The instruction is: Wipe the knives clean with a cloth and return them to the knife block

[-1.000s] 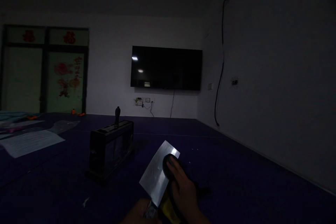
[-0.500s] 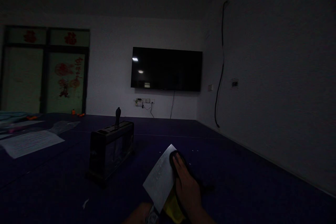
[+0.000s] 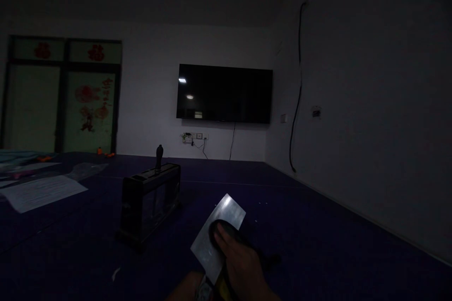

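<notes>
Dim room, purple surface (image 3: pixel 328 254): a cleaver (image 3: pixel 232 209) shows at lower centre, left grip (image 3: pixel 188 286) wrapped around its handle (image 3: pixel 204 289), right grip (image 3: pixel 243 265) pressing dark cloth (image 3: pixel 230 228) to it, clench hidden.
Likely stiff, weighty, slick-faced and sharp; the handle looks safest to hold.

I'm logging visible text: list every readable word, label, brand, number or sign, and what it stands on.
"福": red sign, upper right door pane; the upper left sign looks alike.
Red characters, lower right door pane: too blurred.
Paper sheet: print too small.
Television, metal blade: none legible.
</notes>
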Available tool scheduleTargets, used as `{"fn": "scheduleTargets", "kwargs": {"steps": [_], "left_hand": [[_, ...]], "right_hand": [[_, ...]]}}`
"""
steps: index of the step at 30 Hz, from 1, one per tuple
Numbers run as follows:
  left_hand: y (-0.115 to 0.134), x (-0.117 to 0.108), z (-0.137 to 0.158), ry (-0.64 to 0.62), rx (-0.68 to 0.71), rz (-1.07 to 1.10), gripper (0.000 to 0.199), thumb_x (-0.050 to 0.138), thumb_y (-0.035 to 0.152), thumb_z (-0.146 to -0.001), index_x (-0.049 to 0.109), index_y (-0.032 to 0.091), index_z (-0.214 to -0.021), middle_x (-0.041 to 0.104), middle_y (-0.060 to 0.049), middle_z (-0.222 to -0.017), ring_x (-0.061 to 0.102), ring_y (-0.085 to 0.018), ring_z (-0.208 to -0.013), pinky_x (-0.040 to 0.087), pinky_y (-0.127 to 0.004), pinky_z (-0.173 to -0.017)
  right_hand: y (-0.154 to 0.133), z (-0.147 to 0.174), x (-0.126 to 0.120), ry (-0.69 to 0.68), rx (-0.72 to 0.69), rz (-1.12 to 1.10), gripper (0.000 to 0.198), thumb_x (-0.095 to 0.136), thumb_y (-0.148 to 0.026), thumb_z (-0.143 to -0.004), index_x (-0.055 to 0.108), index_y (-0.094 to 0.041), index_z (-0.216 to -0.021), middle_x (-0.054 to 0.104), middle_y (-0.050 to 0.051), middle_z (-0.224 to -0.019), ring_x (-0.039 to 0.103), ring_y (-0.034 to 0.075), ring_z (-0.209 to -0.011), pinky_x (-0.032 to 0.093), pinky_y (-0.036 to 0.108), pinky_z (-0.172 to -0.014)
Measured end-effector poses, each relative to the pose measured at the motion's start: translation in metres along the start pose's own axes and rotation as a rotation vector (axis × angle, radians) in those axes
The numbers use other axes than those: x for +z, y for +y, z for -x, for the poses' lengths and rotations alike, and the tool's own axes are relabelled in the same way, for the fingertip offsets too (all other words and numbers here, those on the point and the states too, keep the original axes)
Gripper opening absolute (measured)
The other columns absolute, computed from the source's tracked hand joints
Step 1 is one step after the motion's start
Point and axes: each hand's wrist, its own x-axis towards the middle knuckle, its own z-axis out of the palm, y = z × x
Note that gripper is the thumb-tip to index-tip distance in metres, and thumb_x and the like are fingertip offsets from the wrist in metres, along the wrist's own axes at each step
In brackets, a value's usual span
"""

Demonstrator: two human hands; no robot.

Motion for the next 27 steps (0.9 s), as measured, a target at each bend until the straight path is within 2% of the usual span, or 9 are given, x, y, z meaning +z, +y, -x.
{"fn": "scheduleTargets", "kwargs": {"steps": [3, 6, 8, 11, 15, 20, 24, 27], "left_hand": [[0.0, -0.001, -0.006, -0.029, 0.027, -0.037, 0.056, 0.063, 0.074, -0.047, 0.06, 0.021, -0.062, 0.055, -0.001, -0.058, 0.05, -0.019, -0.068, 0.044, -0.032, -0.065], [-0.001, -0.001, -0.009, -0.035, 0.055, -0.064, 0.048, 0.067, 0.068, -0.051, 0.063, 0.022, -0.065, 0.063, -0.004, -0.068, 0.056, -0.024, -0.08, 0.046, -0.036, -0.075], [-0.002, -0.001, -0.009, -0.014, 0.07, -0.061, 0.045, 0.066, 0.064, -0.057, 0.065, 0.021, -0.071, 0.065, -0.006, -0.073, 0.057, -0.027, -0.09, 0.046, -0.038, -0.08], [-0.004, -0.001, -0.007, 0.019, 0.091, -0.063, 0.041, 0.068, 0.057, -0.06, 0.065, 0.021, -0.078, 0.067, -0.008, -0.079, 0.057, -0.03, -0.098, 0.046, -0.042, -0.081], [-0.005, 0.0, -0.007, 0.047, 0.153, -0.061, 0.037, 0.068, 0.052, -0.063, 0.065, 0.023, -0.086, 0.068, -0.009, -0.087, 0.056, -0.032, -0.103, 0.047, -0.043, -0.082], [0.004, -0.001, -0.005, 0.037, 0.147, -0.091, 0.045, 0.064, 0.059, -0.061, 0.064, 0.024, -0.09, 0.068, -0.01, -0.092, 0.052, -0.036, -0.111, 0.045, -0.048, -0.083], [0.017, -0.001, -0.001, 0.071, 0.173, -0.066, 0.042, 0.065, 0.056, -0.059, 0.065, 0.023, -0.086, 0.068, -0.011, -0.096, 0.056, -0.035, -0.106, 0.049, -0.044, -0.077], [0.025, -0.002, 0.005, 0.046, 0.11, -0.091, 0.034, 0.063, 0.054, -0.062, 0.067, 0.025, -0.08, 0.07, -0.008, -0.092, 0.061, -0.032, -0.096, 0.051, -0.039, -0.067]], "right_hand": [[-0.004, 0.001, 0.002, -0.008, -0.095, -0.014, 0.058, 0.033, -0.004, -0.079, 0.045, -0.019, -0.134, 0.056, 0.009, -0.127, 0.068, 0.016, -0.089, 0.056, 0.024, -0.069], [-0.011, -0.001, 0.0, 0.0, -0.197, -0.032, 0.048, 0.033, -0.013, -0.086, 0.048, -0.019, -0.131, 0.061, 0.008, -0.121, 0.07, 0.015, -0.071, 0.055, 0.024, -0.056], [-0.015, -0.005, -0.003, -0.011, -0.251, -0.034, 0.042, 0.031, -0.018, -0.09, 0.052, -0.018, -0.126, 0.063, 0.008, -0.117, 0.068, 0.014, -0.058, 0.053, 0.024, -0.048], [-0.02, -0.009, -0.008, -0.039, -0.317, -0.036, 0.039, 0.028, -0.019, -0.092, 0.059, -0.018, -0.117, 0.064, 0.007, -0.115, 0.066, 0.013, -0.051, 0.049, 0.025, -0.041], [-0.02, -0.009, -0.007, -0.045, -0.34, -0.05, 0.039, 0.027, -0.023, -0.094, 0.06, -0.019, -0.115, 0.065, 0.006, -0.114, 0.066, 0.014, -0.052, 0.049, 0.026, -0.04], [-0.02, -0.003, -0.003, -0.043, -0.285, -0.028, 0.038, 0.032, -0.024, -0.092, 0.056, -0.025, -0.122, 0.064, 0.003, -0.117, 0.066, 0.014, -0.053, 0.051, 0.026, -0.044], [-0.021, -0.005, -0.007, -0.053, -0.287, -0.004, 0.038, 0.032, -0.021, -0.091, 0.054, -0.021, -0.123, 0.063, 0.006, -0.118, 0.067, 0.015, -0.057, 0.052, 0.026, -0.046], [-0.02, -0.006, -0.01, -0.083, -0.293, 0.007, 0.04, 0.033, -0.016, -0.089, 0.053, -0.017, -0.123, 0.061, 0.008, -0.121, 0.07, 0.016, -0.069, 0.054, 0.026, -0.051]]}}
